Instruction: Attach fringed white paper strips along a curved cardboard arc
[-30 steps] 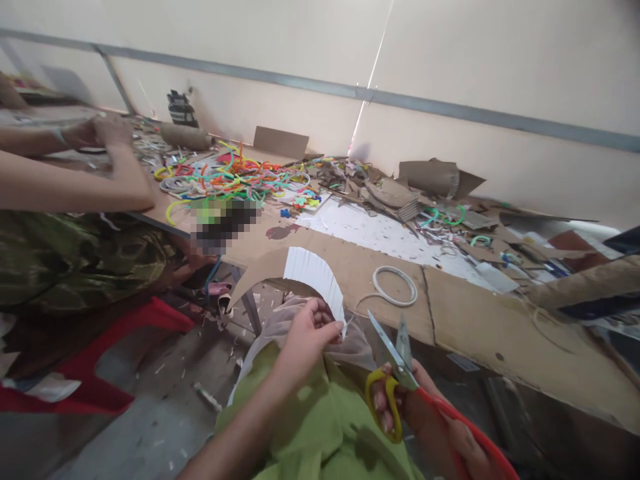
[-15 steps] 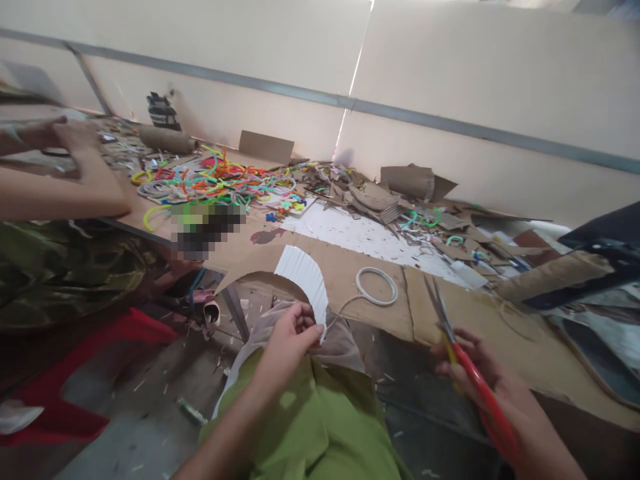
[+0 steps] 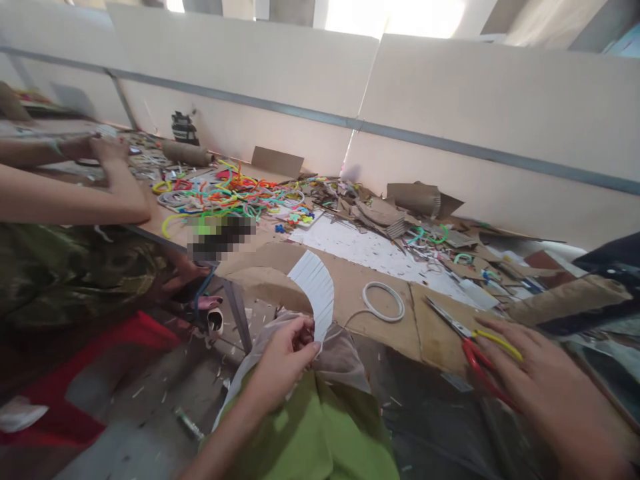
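Note:
My left hand (image 3: 295,350) pinches the lower end of a curved cardboard strip (image 3: 267,277) between thumb and fingers, above my lap. White ridged pieces (image 3: 316,290) cover the strip's near part. Red-and-yellow-handled scissors (image 3: 453,320) rest with their blades over the cardboard at the table's front edge, pointing away to the left. My right hand (image 3: 530,373) is at their handles, fingers among the loops and partly blurred; how firmly it grips is hard to see. Between my hands lies a white ring of cord or tape (image 3: 383,301), its loose end running toward the strip.
Colourful pipe cleaners (image 3: 225,193) are heaped at the left back. Cardboard scraps (image 3: 380,217) are piled behind a white sheet (image 3: 345,243). A cardboard tube (image 3: 570,297) lies at right. Another person's arm (image 3: 75,187) rests on the table, beside a red stool (image 3: 145,333).
My right hand has brought the scissors from a raised, tilted hold down onto the cardboard and turned over them. My left hand keeps the strip, tilted slightly. The view has shifted upward.

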Available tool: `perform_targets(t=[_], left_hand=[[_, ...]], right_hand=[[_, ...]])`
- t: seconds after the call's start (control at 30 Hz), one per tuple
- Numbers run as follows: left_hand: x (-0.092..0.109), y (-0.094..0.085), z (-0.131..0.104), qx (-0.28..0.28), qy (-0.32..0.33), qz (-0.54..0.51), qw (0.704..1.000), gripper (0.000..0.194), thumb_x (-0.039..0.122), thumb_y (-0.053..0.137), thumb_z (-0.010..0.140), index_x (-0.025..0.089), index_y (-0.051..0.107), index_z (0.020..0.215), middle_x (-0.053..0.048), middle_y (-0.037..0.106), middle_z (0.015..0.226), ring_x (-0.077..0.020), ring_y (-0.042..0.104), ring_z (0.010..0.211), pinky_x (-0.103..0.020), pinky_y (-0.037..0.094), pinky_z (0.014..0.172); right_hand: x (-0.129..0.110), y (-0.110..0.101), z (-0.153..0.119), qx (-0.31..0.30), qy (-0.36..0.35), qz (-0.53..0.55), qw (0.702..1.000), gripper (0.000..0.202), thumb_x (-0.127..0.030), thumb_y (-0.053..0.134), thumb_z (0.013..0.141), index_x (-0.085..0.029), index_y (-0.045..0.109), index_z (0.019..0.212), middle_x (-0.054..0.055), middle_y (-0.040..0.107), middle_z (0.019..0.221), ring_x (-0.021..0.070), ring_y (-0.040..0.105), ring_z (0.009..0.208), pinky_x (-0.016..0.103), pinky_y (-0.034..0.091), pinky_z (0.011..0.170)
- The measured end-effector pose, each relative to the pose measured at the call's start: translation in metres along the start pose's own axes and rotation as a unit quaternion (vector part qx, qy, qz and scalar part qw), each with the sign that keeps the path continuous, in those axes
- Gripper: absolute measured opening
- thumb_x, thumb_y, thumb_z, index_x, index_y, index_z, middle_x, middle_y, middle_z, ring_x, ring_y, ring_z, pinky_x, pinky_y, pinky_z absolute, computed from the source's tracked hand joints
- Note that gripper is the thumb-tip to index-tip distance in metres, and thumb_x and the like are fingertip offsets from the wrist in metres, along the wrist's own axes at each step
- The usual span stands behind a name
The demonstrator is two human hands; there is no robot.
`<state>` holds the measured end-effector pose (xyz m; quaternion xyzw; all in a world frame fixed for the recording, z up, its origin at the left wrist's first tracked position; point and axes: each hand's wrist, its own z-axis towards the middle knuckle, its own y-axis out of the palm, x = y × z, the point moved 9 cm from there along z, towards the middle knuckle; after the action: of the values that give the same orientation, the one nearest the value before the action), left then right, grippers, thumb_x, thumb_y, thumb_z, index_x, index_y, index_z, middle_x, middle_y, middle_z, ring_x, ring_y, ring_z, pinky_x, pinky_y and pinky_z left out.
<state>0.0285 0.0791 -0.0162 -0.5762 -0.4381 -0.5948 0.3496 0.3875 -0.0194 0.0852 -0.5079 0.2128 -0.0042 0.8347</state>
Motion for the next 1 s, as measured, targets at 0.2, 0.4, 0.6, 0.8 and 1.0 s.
perform_targets(t=[0.2, 0.4, 0.6, 0.8, 1.0], left_hand=[[0.012, -0.006, -0.013, -0.028, 0.015, 0.080, 0.996, 0.019, 0.023, 0.066, 0.082, 0.020, 0.075, 0.098, -0.001, 0.064, 0.080, -0.0174, 0.054, 0.075, -0.026, 0.039, 0.070], [0.016, -0.016, -0.025, -0.053, 0.031, 0.135, 0.989, 0.023, 0.025, 0.070, 0.083, 0.025, 0.081, 0.103, -0.005, 0.075, 0.089, -0.0233, 0.064, 0.083, -0.028, 0.046, 0.073], [0.038, -0.033, -0.034, -0.095, 0.072, 0.218, 0.969, 0.026, 0.035, 0.072, 0.086, 0.027, 0.081, 0.108, -0.008, 0.072, 0.109, -0.0260, 0.066, 0.102, -0.034, 0.050, 0.092], [0.058, -0.045, -0.024, 0.036, 0.064, 0.052, 0.996, 0.028, 0.044, 0.071, 0.087, 0.019, 0.073, 0.100, -0.006, 0.072, 0.097, -0.0216, 0.065, 0.091, -0.030, 0.051, 0.080], [0.044, -0.056, -0.025, 0.111, 0.023, -0.102, 0.988, 0.032, 0.047, 0.081, 0.079, 0.019, 0.067, 0.084, 0.000, 0.066, 0.079, -0.0161, 0.061, 0.074, -0.025, 0.051, 0.070]], right_hand=[[-0.116, 0.043, 0.012, -0.123, -0.041, 0.270, 0.954, 0.046, -0.059, 0.062, 0.091, -0.026, 0.076, 0.118, 0.011, 0.078, 0.121, 0.0342, 0.069, 0.114, 0.046, 0.053, 0.096], [-0.187, 0.101, 0.014, -0.245, 0.001, 0.476, 0.844, 0.047, -0.054, 0.078, 0.083, -0.020, 0.077, 0.114, 0.010, 0.080, 0.109, 0.0288, 0.073, 0.100, 0.041, 0.057, 0.089], [-0.198, 0.113, -0.004, -0.259, 0.057, 0.571, 0.777, 0.028, -0.045, 0.087, 0.078, -0.022, 0.080, 0.094, 0.005, 0.082, 0.092, 0.0214, 0.073, 0.085, 0.031, 0.058, 0.077], [-0.218, 0.120, -0.037, -0.232, 0.055, 0.593, 0.769, 0.023, -0.042, 0.084, 0.082, -0.024, 0.080, 0.096, 0.003, 0.080, 0.087, 0.0177, 0.069, 0.077, 0.028, 0.055, 0.071], [-0.218, 0.112, -0.049, -0.223, -0.019, 0.490, 0.842, 0.030, -0.042, 0.074, 0.092, -0.027, 0.076, 0.117, 0.005, 0.080, 0.104, 0.0222, 0.071, 0.088, 0.034, 0.055, 0.077]])
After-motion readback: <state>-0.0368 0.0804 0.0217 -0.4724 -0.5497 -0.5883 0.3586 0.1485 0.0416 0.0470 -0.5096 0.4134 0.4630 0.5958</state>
